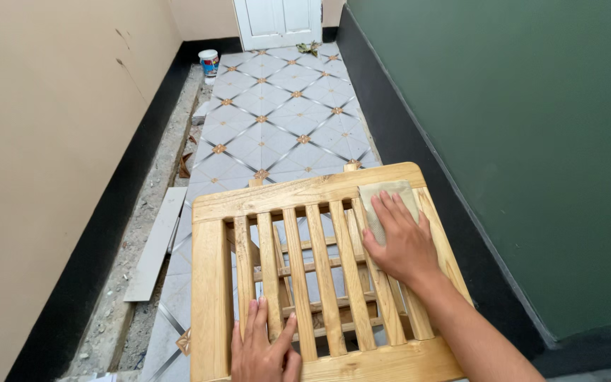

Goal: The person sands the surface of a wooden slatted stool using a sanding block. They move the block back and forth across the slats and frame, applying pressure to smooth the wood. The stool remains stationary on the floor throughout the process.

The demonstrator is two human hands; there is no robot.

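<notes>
Head view: slatted wooden frame (319, 276) over tiled floor (284, 120). Left hand (263, 346) flat, open, bracing slats. Right hand (401, 244) presses sandpaper sheet (390, 194) at top rail. Frame looks stiff, light; thick side rails offer grip.

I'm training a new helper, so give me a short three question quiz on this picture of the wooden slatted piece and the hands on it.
1. True or false: the right hand presses a tan sheet flat against the wooden slatted frame.
2. Where does the left hand rest? A) on the floor tiles B) on the slats near the frame's lower rail C) on the white door
3. Fill in: a small cup stands at the far end of the corridor, by the ___ wall.

Key
1. True; the palm lies flat over the sheet at the frame's upper right corner.
2. B
3. Beige
</notes>
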